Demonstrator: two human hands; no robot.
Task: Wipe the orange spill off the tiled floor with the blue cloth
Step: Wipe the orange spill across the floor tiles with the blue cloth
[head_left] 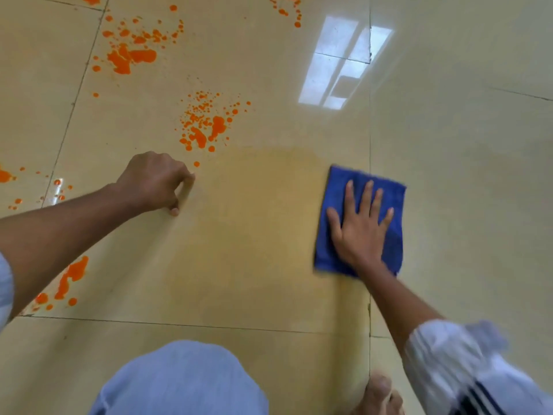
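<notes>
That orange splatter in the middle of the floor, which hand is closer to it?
Left. The left hand rests curled on the floor just below the middle orange splatter. The right hand lies flat on the blue cloth, well off to the splatter's right.

A bright window reflection (pixel 344 62) gleams on the tiles; a blue-clad knee (pixel 182 381) and bare foot (pixel 380 393) show below.

No writing, label, brand mark or number can be read anywhere in this view. The blue cloth (pixel 389 199) shows plain pile with no tag or logo. The dark stripes on the white sleeve (pixel 466 372) look like a woven pattern rather than lettering, though motion blur there leaves that uncertain.
</notes>
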